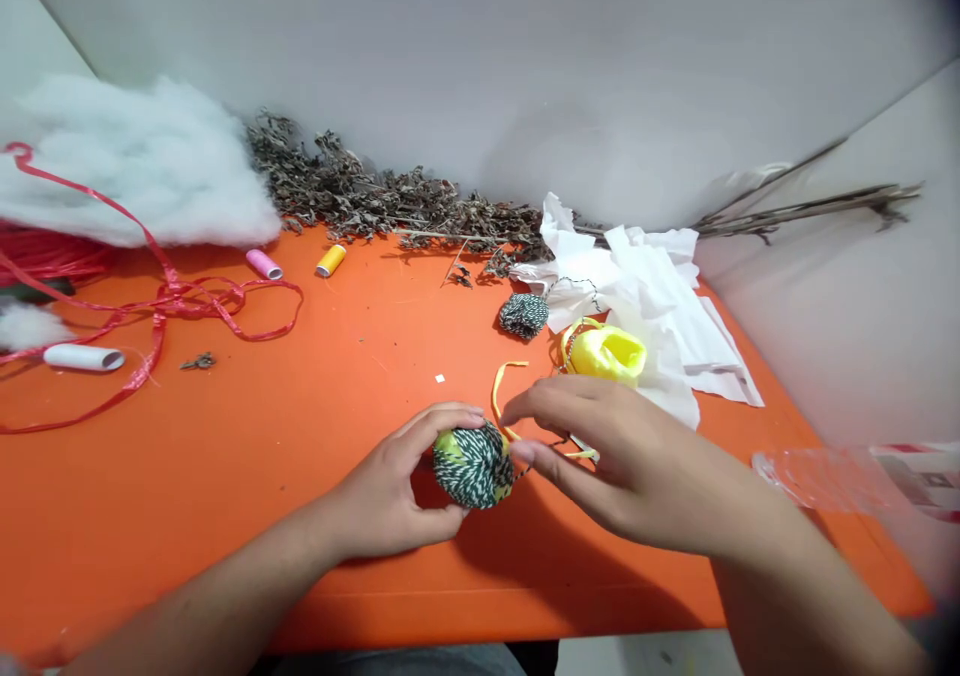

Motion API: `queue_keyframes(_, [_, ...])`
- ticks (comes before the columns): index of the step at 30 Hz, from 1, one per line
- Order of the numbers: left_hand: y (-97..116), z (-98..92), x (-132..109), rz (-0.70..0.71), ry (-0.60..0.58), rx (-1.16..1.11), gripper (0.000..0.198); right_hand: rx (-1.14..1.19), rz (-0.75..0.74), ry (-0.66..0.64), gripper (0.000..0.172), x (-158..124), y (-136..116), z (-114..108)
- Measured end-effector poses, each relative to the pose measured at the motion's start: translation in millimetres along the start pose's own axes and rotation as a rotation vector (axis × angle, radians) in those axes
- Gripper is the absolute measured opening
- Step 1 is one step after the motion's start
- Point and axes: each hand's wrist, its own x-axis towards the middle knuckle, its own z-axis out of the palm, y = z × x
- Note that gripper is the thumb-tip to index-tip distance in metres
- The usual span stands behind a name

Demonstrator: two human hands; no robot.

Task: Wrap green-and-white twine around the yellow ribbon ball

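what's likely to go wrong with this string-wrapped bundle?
Tangling: the loose yellow strip curls close by the right hand and might snag the dark-and-white strand.

Slipping: yellow-green patches show through the wrap on the bundle; turns might slide there if the left hand eases.

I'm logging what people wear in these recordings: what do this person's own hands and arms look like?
The left hand and right hand are ungloved, with no rings visible. Both forearms are bare within view: no sleeves, watch or bracelet show.
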Motion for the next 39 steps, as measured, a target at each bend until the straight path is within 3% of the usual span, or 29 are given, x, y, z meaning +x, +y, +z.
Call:
queue_keyframes(4, [-1, -0.6, 1, -0.017, -0.013, -0.031, 0.073, -0.13, 0.016, -0.133, 0.005, 6, -1, -22])
queue_keyframes(14, [2, -1.6, 1, -0.146, -0.025, -0.174, 0.064, 0.047, -0.135, -0.133, 0.014, 25, 8, -40])
queue_keyframes(21, [-1, -3.5, 0, -0.152, -0.026, -0.228, 0.067, 0.179, -0.067, -0.048, 0.02, 34, 17, -22])
queue_keyframes(28, [0, -3.5, 4, -0.266, 0.013, -0.311, 0.065, 0.416, -0.018, 0.085, 0.019, 30, 17, -5])
queue_keyframes(39, [-2, -0.7, 1, -0.249, -0.02, -0.512, 0.06, 0.432, 0.083, 0.061, 0.018, 35, 23, 9])
